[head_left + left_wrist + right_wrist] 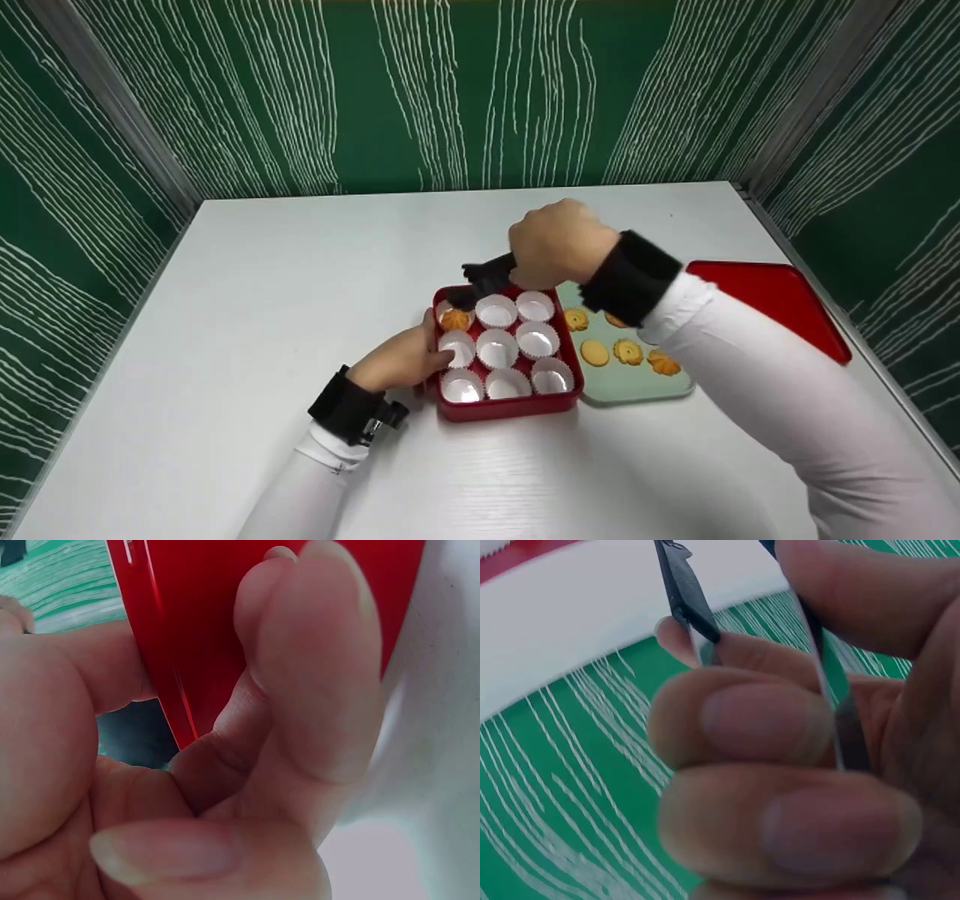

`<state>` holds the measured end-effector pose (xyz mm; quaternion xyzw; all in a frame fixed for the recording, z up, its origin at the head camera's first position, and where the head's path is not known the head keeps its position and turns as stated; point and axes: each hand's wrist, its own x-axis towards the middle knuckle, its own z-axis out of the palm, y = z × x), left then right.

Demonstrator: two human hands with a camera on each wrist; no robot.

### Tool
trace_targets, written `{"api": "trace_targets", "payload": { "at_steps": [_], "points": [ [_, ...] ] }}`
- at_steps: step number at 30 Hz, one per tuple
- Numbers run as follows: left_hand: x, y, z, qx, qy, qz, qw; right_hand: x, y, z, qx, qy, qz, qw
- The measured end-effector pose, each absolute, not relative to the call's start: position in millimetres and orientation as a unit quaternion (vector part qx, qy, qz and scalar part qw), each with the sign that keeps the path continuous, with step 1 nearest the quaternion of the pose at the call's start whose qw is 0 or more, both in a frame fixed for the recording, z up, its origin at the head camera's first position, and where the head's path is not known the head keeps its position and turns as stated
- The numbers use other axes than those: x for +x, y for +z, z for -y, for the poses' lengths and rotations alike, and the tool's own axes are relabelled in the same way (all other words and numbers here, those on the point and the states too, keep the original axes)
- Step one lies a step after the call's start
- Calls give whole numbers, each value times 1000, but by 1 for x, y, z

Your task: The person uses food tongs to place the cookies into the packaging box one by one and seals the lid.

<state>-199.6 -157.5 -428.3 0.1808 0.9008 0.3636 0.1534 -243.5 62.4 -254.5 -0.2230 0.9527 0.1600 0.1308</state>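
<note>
A red box (517, 409) stands on the white table, lined with rows of white paper baking cups (497, 349). One golden swirled cookie (454, 320) lies in the cup at its far left corner. My left hand (401, 356) grips the box's left side, thumb over the rim and fingers along the outer wall (202, 630). Above the far edge of the box, my right hand (559, 244) holds black-tipped tongs (487, 281), their tips right over the cookie's cup. In the right wrist view the tongs' metal arms (686, 589) run between thumb and fingers.
Right of the box, against its side, lies a pale green tray (637, 388) with several cookies (595, 352), partly hidden beneath my right arm. A red tray (772, 300) lies farther right. Green walls with white streaks (480, 97) enclose the table (262, 300) at the back and sides.
</note>
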Motion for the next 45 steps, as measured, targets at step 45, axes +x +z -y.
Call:
{"api": "trace_targets", "payload": {
  "at_steps": [45],
  "points": [
    [-196,-428,157,129,407,-879,212,-192,-375,-242,-97,-47,-988,113]
  ]
}}
